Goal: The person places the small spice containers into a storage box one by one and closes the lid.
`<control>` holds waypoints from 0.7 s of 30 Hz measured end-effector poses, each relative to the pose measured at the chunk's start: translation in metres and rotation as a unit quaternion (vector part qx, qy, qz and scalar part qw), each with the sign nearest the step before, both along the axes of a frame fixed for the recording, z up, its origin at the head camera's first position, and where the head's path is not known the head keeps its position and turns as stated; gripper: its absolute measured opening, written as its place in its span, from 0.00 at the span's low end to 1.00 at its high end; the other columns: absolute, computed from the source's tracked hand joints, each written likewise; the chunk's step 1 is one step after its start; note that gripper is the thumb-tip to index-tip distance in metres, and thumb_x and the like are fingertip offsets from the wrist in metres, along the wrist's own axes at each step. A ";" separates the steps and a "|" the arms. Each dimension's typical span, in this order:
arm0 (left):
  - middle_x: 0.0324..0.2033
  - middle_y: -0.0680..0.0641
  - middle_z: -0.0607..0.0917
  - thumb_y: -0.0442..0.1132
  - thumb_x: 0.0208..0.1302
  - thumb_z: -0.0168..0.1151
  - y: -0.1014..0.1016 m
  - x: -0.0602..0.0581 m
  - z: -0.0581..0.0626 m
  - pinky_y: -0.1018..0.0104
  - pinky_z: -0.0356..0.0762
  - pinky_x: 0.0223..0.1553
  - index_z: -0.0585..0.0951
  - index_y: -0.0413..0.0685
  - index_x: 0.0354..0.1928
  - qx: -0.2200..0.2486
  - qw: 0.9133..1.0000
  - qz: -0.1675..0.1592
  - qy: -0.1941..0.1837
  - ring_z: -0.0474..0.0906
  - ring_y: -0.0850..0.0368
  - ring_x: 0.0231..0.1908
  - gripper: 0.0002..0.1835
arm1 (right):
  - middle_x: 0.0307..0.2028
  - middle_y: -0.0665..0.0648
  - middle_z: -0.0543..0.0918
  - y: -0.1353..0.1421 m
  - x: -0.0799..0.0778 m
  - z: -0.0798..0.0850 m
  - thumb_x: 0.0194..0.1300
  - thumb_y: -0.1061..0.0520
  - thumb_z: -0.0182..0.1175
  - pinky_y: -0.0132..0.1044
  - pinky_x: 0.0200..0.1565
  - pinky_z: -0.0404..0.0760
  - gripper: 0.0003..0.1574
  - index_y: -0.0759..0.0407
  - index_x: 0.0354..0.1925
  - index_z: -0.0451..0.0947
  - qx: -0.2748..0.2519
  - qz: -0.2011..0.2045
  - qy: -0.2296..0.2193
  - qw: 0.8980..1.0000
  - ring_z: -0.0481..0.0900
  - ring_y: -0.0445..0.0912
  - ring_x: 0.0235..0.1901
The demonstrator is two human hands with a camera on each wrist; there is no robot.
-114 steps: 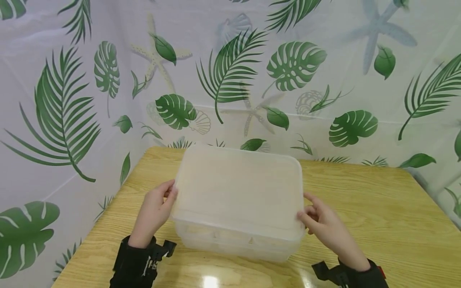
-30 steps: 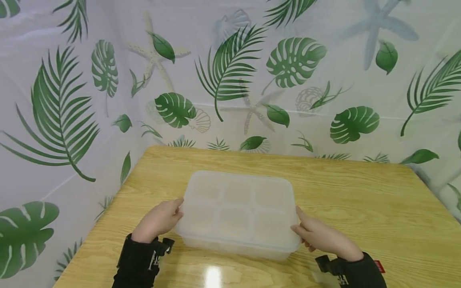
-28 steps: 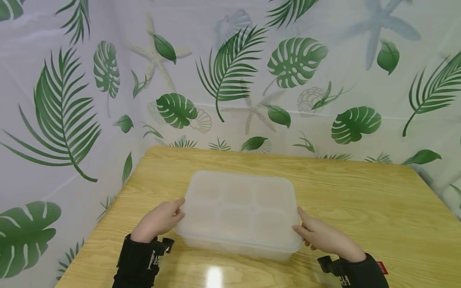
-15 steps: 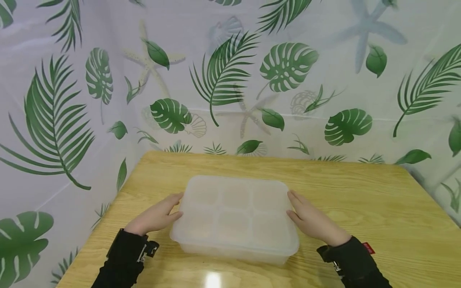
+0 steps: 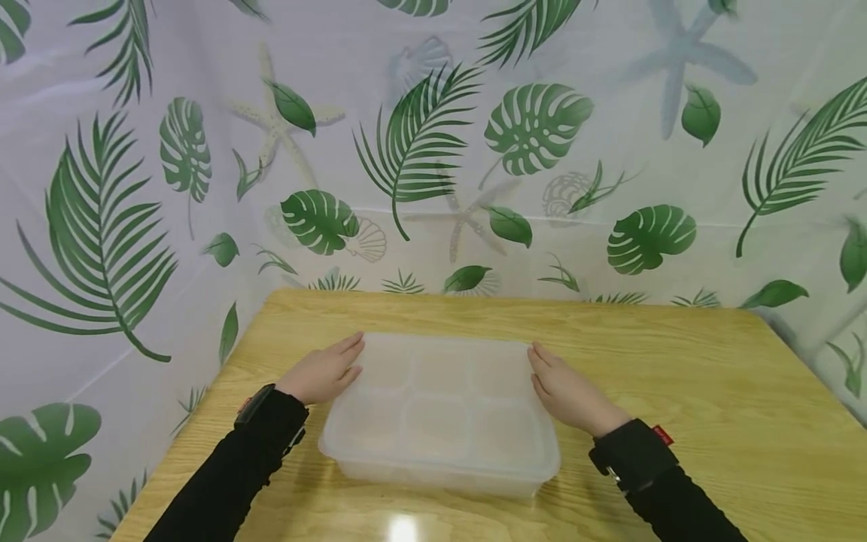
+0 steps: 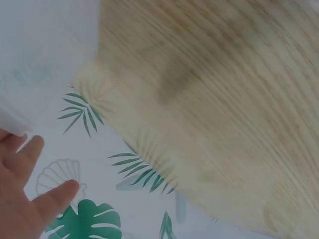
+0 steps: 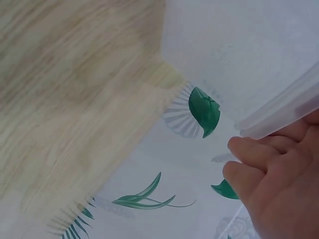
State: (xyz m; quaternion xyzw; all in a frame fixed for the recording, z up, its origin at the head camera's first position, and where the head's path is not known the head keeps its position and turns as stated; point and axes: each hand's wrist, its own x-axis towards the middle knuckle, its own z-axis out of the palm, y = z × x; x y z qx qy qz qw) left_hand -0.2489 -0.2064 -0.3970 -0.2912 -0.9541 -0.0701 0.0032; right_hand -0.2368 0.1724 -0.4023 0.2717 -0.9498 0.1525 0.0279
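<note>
A translucent white plastic storage box [image 5: 440, 483] sits on the table, its lid [image 5: 436, 395] lying over the top. Six compartments show faintly through the lid. My left hand [image 5: 321, 373] is at the far left corner of the lid, fingers mostly straight along its edge. At the far right corner, my right hand [image 5: 569, 388] lies with extended fingers against the rim. Part of the left hand [image 6: 22, 184] appears in the left wrist view. In the right wrist view, the right hand [image 7: 279, 174] touches the underside of the lid edge [image 7: 284, 114].
The wood-grain table [image 5: 677, 421] extends around the box. A white cloth [image 5: 609, 45] printed with leaves, shells and starfish hangs behind and to the left. Black bands [image 5: 630, 455] circle both wrists.
Earlier the lid was held raised above the box; it then came down onto it. Both hands have since loosened from the sides and slid away from me to the far corners.
</note>
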 end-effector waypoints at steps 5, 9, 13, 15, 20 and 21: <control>0.63 0.37 0.58 0.40 0.69 0.39 0.000 -0.004 -0.005 0.46 0.59 0.52 0.58 0.33 0.63 -0.004 1.000 0.011 -0.016 0.65 0.44 0.55 0.25 | 0.58 0.79 0.54 0.000 0.000 -0.002 0.65 0.66 0.42 0.54 0.53 0.60 0.26 0.83 0.57 0.55 -0.005 0.005 -0.009 1.000 0.56 0.66 0.57; 0.63 0.36 0.55 0.39 0.69 0.39 0.002 -0.004 -0.006 0.49 0.56 0.55 0.55 0.32 0.64 0.024 0.999 0.009 -0.043 0.60 0.44 0.58 0.25 | 0.58 0.78 0.55 0.003 0.001 -0.002 0.65 0.66 0.40 0.53 0.54 0.59 0.26 0.84 0.57 0.54 -0.003 0.003 -0.017 1.000 0.55 0.65 0.58; 0.63 0.34 0.54 0.37 0.69 0.38 0.005 -0.004 -0.006 0.53 0.54 0.57 0.53 0.29 0.64 0.052 0.997 0.002 -0.059 0.53 0.43 0.61 0.25 | 0.58 0.79 0.55 0.005 0.002 0.000 0.64 0.67 0.40 0.54 0.54 0.59 0.26 0.85 0.56 0.55 -0.004 0.001 -0.018 1.000 0.55 0.66 0.58; 0.63 0.34 0.54 0.37 0.69 0.38 0.005 -0.003 -0.007 0.53 0.53 0.58 0.53 0.29 0.63 0.058 0.997 0.001 -0.058 0.52 0.43 0.62 0.25 | 0.57 0.79 0.55 0.005 0.003 0.000 0.64 0.67 0.40 0.54 0.54 0.58 0.26 0.85 0.56 0.55 -0.004 -0.001 -0.015 1.000 0.55 0.66 0.58; 0.63 0.34 0.54 0.37 0.69 0.38 0.005 -0.001 -0.008 0.51 0.54 0.57 0.54 0.29 0.63 0.057 0.997 0.016 -0.042 0.53 0.43 0.61 0.25 | 0.58 0.79 0.55 0.001 0.001 0.000 0.65 0.66 0.40 0.54 0.55 0.57 0.26 0.84 0.57 0.54 -0.002 -0.002 -0.015 1.000 0.55 0.65 0.58; 0.63 0.34 0.54 0.37 0.69 0.39 0.004 0.000 -0.008 0.49 0.55 0.56 0.54 0.29 0.63 0.050 0.998 0.023 -0.034 0.54 0.43 0.61 0.25 | 0.58 0.78 0.55 0.000 0.001 0.000 0.65 0.65 0.40 0.54 0.55 0.57 0.26 0.83 0.57 0.54 -0.003 -0.001 -0.017 1.000 0.54 0.65 0.59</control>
